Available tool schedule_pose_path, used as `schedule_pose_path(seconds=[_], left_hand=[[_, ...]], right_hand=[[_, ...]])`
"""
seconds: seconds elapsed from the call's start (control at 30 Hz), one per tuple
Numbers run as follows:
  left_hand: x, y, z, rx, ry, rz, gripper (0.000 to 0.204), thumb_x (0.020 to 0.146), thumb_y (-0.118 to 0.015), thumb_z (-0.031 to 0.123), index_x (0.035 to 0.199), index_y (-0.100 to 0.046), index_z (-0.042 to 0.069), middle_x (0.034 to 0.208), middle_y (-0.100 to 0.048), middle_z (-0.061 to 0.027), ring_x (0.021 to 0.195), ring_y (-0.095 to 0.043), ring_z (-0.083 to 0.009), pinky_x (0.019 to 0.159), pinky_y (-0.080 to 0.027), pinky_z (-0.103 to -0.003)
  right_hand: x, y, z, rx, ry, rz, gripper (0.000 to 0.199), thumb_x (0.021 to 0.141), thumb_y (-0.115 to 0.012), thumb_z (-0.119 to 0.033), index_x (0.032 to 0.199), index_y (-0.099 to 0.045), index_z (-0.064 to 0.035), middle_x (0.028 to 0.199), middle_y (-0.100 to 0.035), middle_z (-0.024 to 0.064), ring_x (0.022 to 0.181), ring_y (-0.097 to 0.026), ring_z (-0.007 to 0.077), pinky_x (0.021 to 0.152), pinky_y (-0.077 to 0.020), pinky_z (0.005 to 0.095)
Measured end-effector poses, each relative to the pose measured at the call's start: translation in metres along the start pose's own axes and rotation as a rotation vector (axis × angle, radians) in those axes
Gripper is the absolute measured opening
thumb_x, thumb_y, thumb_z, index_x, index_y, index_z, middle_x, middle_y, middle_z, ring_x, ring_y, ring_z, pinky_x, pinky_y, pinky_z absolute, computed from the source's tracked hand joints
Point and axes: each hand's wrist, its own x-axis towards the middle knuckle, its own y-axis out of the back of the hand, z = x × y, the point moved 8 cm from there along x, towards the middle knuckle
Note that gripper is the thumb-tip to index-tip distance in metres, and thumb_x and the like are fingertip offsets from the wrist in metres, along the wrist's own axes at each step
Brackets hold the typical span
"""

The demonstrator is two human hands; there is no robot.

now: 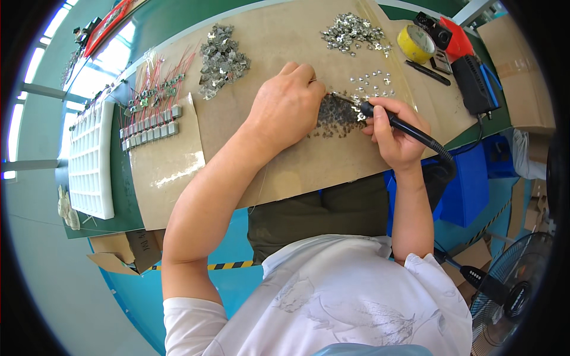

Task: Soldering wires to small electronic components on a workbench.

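My right hand (402, 133) grips a soldering iron (409, 127) by its black handle, with the tip pointing left toward my other hand. My left hand (286, 110) is closed, its fingers curled and pinched; the fingertips are mostly hidden behind the knuckles. A thin solder wire (262, 183) trails from beneath that wrist toward the table's front edge. Between and below the hands lies a patch of small dark metal parts (338, 115). A few shiny silver pieces (375, 83) are scattered just beyond the iron.
Two heaps of metal parts, a grey one (222, 59) and a silver one (354, 32), lie farther back. Wired components (148, 127) and a white gridded tray (90, 163) stand left. Yellow tape (415, 43), a black pen (428, 72) and a black box (473, 86) sit right; a fan (513, 291) is lower right.
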Motion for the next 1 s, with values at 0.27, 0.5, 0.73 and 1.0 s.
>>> schedule_pose_path(seconds=[0.27, 0.5, 0.73, 1.0], left_hand=[[0.0002, -0.0022, 0.0021, 0.031, 0.0, -0.01, 0.007, 0.089, -0.075, 0.014, 0.09, -0.075, 0.007, 0.094, -0.065, -0.0077, 0.09, -0.065, -0.0291, 0.076, -0.057, -0.04], [-0.0004, -0.0013, 0.0039, 0.042, 0.004, -0.024, 0.007, 0.088, -0.075, 0.013, 0.09, -0.074, 0.007, 0.093, -0.065, -0.0074, 0.09, -0.065, -0.0287, 0.075, -0.057, -0.04], [-0.0004, -0.0009, 0.0033, 0.059, 0.002, -0.022, 0.006, 0.088, -0.075, 0.013, 0.088, -0.074, 0.007, 0.093, -0.065, -0.0076, 0.089, -0.065, -0.0286, 0.075, -0.057, -0.04], [-0.0015, -0.0007, 0.0039, 0.065, -0.002, -0.029, 0.007, 0.088, -0.074, 0.013, 0.089, -0.074, 0.006, 0.091, -0.063, -0.0076, 0.088, -0.064, -0.0287, 0.076, -0.057, -0.039]], right_hand=[[-0.0022, 0.0016, 0.0003, 0.014, -0.009, 0.013, 0.009, 0.094, -0.074, -0.003, 0.102, -0.077, 0.0002, 0.074, -0.069, 0.0023, 0.06, -0.064, 0.0059, 0.054, -0.0461, 0.0207], [-0.0014, -0.0002, 0.0001, -0.006, -0.015, -0.008, 0.01, 0.094, -0.073, -0.002, 0.103, -0.077, 0.0009, 0.075, -0.07, 0.0027, 0.06, -0.064, 0.0056, 0.054, -0.0464, 0.0207], [-0.0017, -0.0015, -0.0019, -0.014, 0.014, -0.011, 0.01, 0.093, -0.073, -0.001, 0.102, -0.077, 0.0004, 0.076, -0.071, 0.0044, 0.06, -0.065, 0.0087, 0.057, -0.0491, 0.023], [-0.0017, -0.0026, -0.0025, -0.011, 0.007, -0.023, 0.01, 0.093, -0.073, -0.001, 0.102, -0.077, 0.0005, 0.076, -0.071, 0.0051, 0.061, -0.065, 0.009, 0.057, -0.0493, 0.0239]])
